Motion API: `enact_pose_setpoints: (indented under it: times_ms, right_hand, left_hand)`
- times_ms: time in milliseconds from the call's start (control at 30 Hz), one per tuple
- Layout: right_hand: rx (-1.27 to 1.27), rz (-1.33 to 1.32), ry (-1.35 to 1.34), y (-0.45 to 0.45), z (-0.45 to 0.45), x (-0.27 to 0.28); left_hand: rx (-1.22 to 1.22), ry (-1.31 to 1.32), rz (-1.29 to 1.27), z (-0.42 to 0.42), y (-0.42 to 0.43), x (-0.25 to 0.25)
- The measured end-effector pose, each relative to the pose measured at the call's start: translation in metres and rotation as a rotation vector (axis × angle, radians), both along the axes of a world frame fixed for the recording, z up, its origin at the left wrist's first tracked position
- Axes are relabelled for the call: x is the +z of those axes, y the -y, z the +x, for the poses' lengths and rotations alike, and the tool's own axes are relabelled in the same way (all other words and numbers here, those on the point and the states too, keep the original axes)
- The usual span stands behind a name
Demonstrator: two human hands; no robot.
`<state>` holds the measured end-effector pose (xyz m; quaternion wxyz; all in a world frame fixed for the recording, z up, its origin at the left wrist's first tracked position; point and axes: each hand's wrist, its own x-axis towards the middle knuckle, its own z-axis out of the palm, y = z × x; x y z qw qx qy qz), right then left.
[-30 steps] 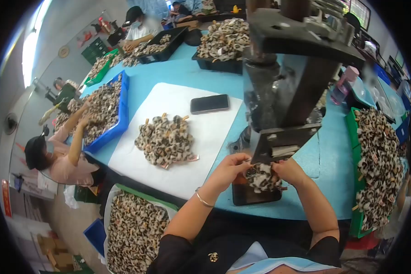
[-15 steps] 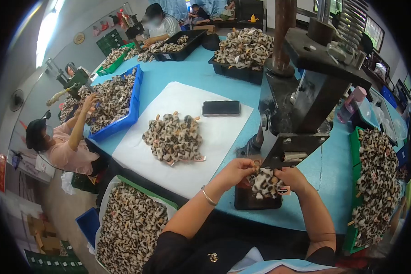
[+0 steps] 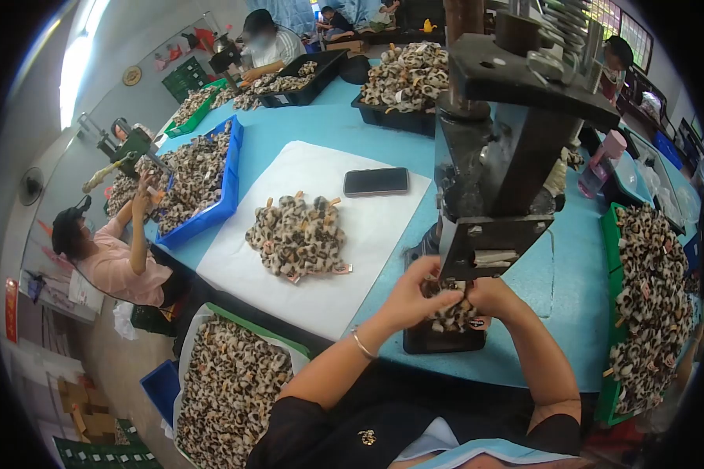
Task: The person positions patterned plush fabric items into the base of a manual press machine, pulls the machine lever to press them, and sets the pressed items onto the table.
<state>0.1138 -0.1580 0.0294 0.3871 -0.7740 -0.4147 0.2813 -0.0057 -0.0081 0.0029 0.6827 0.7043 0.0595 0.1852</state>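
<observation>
Beneath the head of a dark metal press, a small spotted plush piece in white, brown and black fur sits between my two hands. My left hand is closed at its left side, the thumb lying across the fur. On the other side my right hand is curled closed against the plush, near a small orange-and-black label. The right fingertips are partly hidden by the press and the fur. Under the plush lies a dark tray on the blue table.
A pile of spotted plush pieces and a phone lie on white paper. Full bins stand around: blue, black, green, and a lined one at lower left. Co-workers sit across the table.
My left hand has shifted from pinching the plush's upper edge to lying over its left side, thumb across. The view has moved slightly. A co-worker at left has raised a hand toward another press.
</observation>
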Motion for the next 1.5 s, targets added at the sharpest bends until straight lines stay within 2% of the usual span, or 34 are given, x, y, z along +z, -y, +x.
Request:
enact_pose_setpoints:
  times_ms: [133,233,333,433,633,733,833,933,1033,1067,1100,1233,1300,1367,1500]
  right_hand:
    - [-0.090,-0.164,0.046,0.004,0.001,0.010]
    - [-0.345,0.395,-0.348,0.018,-0.007,-0.002]
    - [-0.309,0.363,-0.625,0.016,-0.021,0.015]
    - [-0.245,0.281,-0.500,0.007,-0.022,0.007]
    - [-0.334,0.235,-0.856,0.014,-0.010,0.000]
    - [-0.358,0.262,-0.870,0.021,0.002,-0.034]
    - [-0.446,0.152,-0.752,0.025,-0.003,-0.017]
    - [-0.472,0.402,-0.165,0.019,-0.004,-0.026]
    - [-0.508,0.491,0.114,0.010,0.018,-0.029]
    - [-0.350,0.442,0.356,0.010,0.032,-0.036]
    - [-0.273,0.415,0.450,0.003,0.040,-0.038]
    - [-0.168,0.321,0.452,-0.056,0.053,-0.043]
    - [-0.158,0.290,0.416,-0.081,0.058,-0.041]
    - [-0.136,0.267,0.386,-0.099,0.061,-0.040]
    - [-0.123,0.269,0.365,-0.112,0.066,-0.033]
  left_hand:
    - [0.020,-0.034,0.088,0.002,0.011,-0.001]
    - [0.075,-0.059,0.203,0.003,0.014,-0.001]
    - [0.117,-0.054,0.289,0.002,0.015,0.001]
    - [0.138,0.005,0.343,0.002,0.014,0.002]
    - [0.159,0.001,0.384,0.003,0.012,-0.001]
    - [0.147,-0.012,0.388,0.004,0.012,0.000]
    - [0.091,-0.112,0.402,0.001,0.008,0.007]
    - [0.110,-0.136,0.410,-0.001,0.011,0.008]
    - [0.173,-0.062,0.438,-0.002,0.017,0.002]
    - [0.191,-0.056,0.448,-0.004,0.018,0.000]
    - [0.201,-0.045,0.459,-0.005,0.021,0.001]
    - [0.236,-0.035,0.499,-0.010,0.028,0.018]
    - [0.250,-0.107,0.541,-0.008,0.027,-0.001]
    - [0.248,-0.056,0.480,-0.007,0.025,-0.015]
    - [0.167,-0.049,0.369,-0.006,0.027,-0.007]
